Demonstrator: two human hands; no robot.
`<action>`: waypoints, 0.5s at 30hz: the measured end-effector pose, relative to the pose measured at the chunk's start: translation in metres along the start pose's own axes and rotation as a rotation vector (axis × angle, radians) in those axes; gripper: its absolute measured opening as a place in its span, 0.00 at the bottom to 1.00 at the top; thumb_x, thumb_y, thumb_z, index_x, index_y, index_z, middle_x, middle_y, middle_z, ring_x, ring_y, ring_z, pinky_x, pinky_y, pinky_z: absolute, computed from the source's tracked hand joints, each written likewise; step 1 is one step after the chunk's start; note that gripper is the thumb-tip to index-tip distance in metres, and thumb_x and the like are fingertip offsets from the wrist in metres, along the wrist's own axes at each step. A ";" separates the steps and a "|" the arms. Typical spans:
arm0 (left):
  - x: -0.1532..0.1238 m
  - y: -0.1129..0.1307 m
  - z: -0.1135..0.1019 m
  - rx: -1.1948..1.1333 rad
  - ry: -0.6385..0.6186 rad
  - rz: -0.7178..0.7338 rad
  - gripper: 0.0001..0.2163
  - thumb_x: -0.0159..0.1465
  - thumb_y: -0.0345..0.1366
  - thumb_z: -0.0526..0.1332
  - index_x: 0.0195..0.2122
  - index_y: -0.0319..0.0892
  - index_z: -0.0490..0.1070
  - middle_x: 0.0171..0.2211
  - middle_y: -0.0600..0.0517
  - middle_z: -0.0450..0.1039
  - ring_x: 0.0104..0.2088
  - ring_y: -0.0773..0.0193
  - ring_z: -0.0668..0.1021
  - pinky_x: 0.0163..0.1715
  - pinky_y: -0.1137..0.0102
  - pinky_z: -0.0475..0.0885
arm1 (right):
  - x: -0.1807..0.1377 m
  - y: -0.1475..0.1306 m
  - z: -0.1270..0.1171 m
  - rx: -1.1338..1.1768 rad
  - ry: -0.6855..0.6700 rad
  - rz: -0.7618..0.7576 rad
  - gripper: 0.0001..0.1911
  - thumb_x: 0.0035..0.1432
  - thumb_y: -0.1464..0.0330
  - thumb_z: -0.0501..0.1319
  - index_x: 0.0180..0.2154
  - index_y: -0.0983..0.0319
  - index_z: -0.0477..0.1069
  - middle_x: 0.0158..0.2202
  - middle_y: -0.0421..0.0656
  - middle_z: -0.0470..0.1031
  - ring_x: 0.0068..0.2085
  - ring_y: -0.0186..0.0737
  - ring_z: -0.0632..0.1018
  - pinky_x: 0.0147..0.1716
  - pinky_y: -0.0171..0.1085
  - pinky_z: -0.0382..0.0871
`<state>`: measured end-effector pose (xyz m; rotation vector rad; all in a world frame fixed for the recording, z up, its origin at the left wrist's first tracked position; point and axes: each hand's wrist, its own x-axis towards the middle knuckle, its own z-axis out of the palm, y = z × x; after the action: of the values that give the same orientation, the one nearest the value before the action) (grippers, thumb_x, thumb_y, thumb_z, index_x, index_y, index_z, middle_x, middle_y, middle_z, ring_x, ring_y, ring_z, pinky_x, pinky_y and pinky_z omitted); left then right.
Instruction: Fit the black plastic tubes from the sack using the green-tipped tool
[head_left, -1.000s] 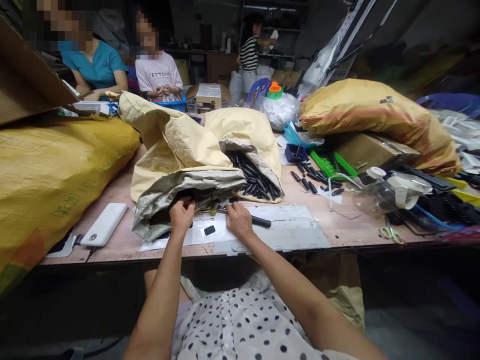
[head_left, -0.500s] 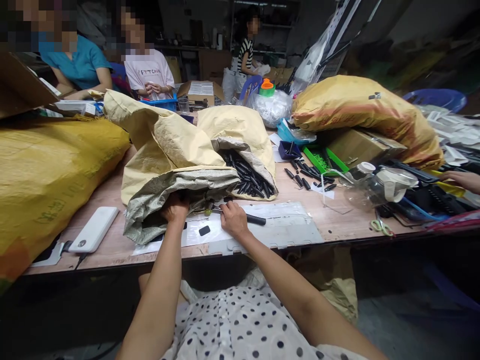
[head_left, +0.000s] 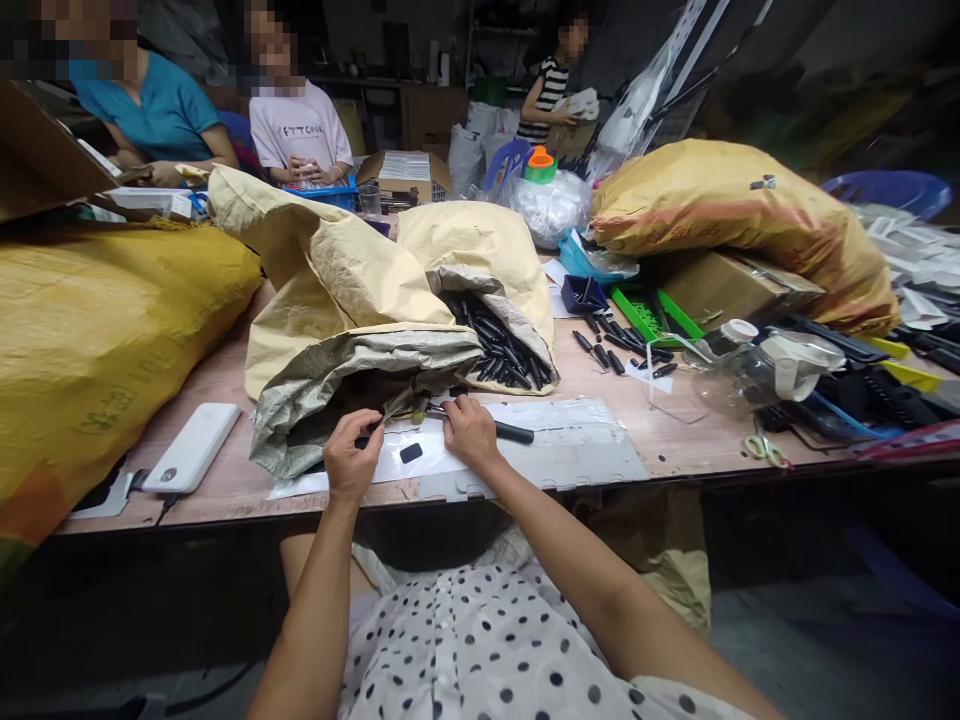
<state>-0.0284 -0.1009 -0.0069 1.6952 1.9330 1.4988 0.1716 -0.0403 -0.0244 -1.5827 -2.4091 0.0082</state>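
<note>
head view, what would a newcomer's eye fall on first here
Probably the bulging yellow sack along the left edge, and the orange-yellow sack lying over a cardboard box at the right. In the middle, black parts fill the mouth of a cream sack. Nearer, the left hand is by another open sack, and the right hand holds a black-handled tool.

Black-handled tool (head_left: 514,432) partly hidden under right hand (head_left: 469,430)

On my feed, I count 2 open cream paper sacks (head_left: 382,270), 2 bulging yellow sacks (head_left: 112,350), 1 black-handled tool (head_left: 514,432), 1 white rectangular power bank (head_left: 193,448), 1 green plastic tray (head_left: 682,316).
</note>
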 end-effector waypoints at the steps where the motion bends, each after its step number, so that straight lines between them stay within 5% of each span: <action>1: -0.007 0.000 -0.001 -0.070 0.013 -0.010 0.08 0.62 0.41 0.62 0.37 0.45 0.78 0.39 0.48 0.80 0.39 0.58 0.80 0.43 0.64 0.78 | 0.000 0.000 0.000 0.001 -0.001 0.000 0.17 0.64 0.72 0.55 0.50 0.60 0.77 0.42 0.50 0.74 0.44 0.47 0.71 0.40 0.39 0.64; 4: -0.024 -0.003 0.000 -0.251 0.019 -0.087 0.10 0.62 0.43 0.63 0.38 0.44 0.78 0.39 0.48 0.81 0.43 0.57 0.81 0.46 0.62 0.78 | 0.000 0.000 -0.001 0.004 -0.004 -0.003 0.17 0.63 0.73 0.55 0.50 0.60 0.77 0.42 0.50 0.74 0.44 0.47 0.71 0.40 0.39 0.65; 8: -0.034 -0.012 0.008 -0.304 -0.180 -0.160 0.11 0.61 0.42 0.63 0.40 0.43 0.79 0.40 0.48 0.81 0.44 0.56 0.81 0.47 0.62 0.78 | 0.000 0.000 -0.001 0.004 0.002 0.001 0.16 0.64 0.72 0.55 0.50 0.60 0.77 0.42 0.50 0.74 0.44 0.47 0.71 0.40 0.39 0.65; 15: -0.031 -0.021 0.020 -0.058 -0.385 0.026 0.09 0.59 0.33 0.64 0.41 0.47 0.80 0.39 0.50 0.79 0.43 0.56 0.78 0.48 0.61 0.75 | 0.001 0.004 0.002 0.043 0.047 0.002 0.17 0.63 0.73 0.56 0.51 0.60 0.77 0.42 0.50 0.75 0.44 0.47 0.73 0.39 0.38 0.66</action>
<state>-0.0186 -0.1121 -0.0465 1.8267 1.6567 1.1194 0.1746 -0.0378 -0.0264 -1.5487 -2.3553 0.0229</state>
